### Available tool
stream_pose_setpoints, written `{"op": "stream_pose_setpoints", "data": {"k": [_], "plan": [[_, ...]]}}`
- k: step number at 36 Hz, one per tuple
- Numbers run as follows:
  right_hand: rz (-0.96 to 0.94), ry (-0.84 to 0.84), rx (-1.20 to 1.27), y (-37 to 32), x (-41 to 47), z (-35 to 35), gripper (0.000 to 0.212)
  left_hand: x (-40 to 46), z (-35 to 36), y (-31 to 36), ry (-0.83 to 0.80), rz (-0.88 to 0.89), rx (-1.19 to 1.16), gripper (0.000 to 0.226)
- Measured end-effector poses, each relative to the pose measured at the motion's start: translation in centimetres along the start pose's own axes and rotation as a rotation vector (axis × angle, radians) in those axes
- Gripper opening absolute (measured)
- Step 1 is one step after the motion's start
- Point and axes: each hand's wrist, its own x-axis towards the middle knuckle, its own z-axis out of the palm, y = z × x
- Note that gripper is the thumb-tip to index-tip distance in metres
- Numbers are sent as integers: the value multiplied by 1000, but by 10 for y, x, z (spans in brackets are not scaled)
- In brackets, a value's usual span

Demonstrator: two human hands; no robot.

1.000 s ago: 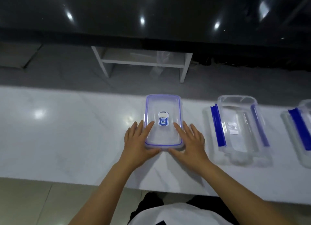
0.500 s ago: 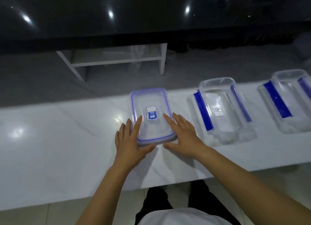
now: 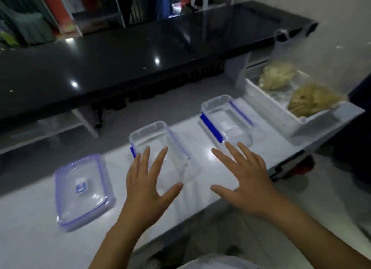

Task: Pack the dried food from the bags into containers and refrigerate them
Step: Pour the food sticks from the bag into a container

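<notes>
Head view: left hand (image 3: 147, 185) and right hand (image 3: 246, 180) spread flat, seemingly holding nothing.

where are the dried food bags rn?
Head view, far right: both bags of dried food sit in a white tray at the right end of the white counter, just beyond the rightmost clear container.

**Blue trim on clear plastic, white counter, black worktop**

The lid (image 3: 83, 190) at left is clear with a pale violet-blue rim and a small blue-and-white label at its middle. The middle container (image 3: 160, 146) is clear, with blue clips. The far container (image 3: 224, 122) is clear too, with a bold blue strip on its near side. The counter (image 3: 30, 228) is white. The worktop (image 3: 120, 53) behind is glossy black. Two bags (image 3: 309, 100) hold pale yellow-tan food in a white tray (image 3: 267, 104).
</notes>
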Motion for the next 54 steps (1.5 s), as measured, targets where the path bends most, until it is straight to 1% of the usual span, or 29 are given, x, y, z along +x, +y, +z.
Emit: {"op": "stream_pose_setpoints", "data": {"k": [5, 9, 13, 17, 21, 26, 30, 32, 35, 37, 38, 41, 42, 44, 46, 50, 54], "plan": [[234, 50, 53, 103, -48, -53, 78, 28, 79, 76, -39, 159, -2, 90], [344, 115, 97, 159, -77, -82, 75, 46, 126, 129, -123, 261, -43, 91], [417, 182, 134, 199, -90, -109, 85, 70, 141, 180, -204, 337, -20, 91], [443, 260, 178, 233, -86, -129, 75, 104, 146, 220, -241, 390, -37, 87], [481, 346, 239, 266, -68, -147, 83, 146, 156, 258, -180, 455, -86, 85], [533, 424, 537, 317, -27, -171, 76, 219, 169, 313, -67, 487, -147, 92], [628, 552, 704, 361, 22, -204, 66, 281, 177, 361, 6, 476, -235, 95], [664, 595, 787, 383, 49, -223, 65, 309, 182, 383, 37, 466, -262, 98], [712, 613, 917, 414, 91, -252, 70, 343, 194, 409, 45, 477, -246, 103], [746, 603, 975, 430, 118, -265, 64, 360, 204, 423, 31, 492, -262, 104], [743, 590, 997, 437, 129, -270, 56, 367, 210, 429, 30, 506, -270, 103], [670, 585, 1026, 446, 154, -278, 11, 382, 225, 446, 35, 536, -276, 103], [636, 593, 1030, 446, 158, -280, 6, 385, 228, 452, 40, 537, -274, 103], [549, 584, 1064, 443, 160, -285, 7, 391, 235, 464, 47, 539, -266, 106], [479, 535, 1058, 439, 156, -289, 5, 395, 241, 476, 24, 545, -242, 108], [333, 405, 922, 436, 141, -287, 3, 403, 252, 492, -2, 577, -182, 109], [208, 273, 918, 443, 125, -283, 15, 407, 255, 503, 53, 543, -157, 108]]}}
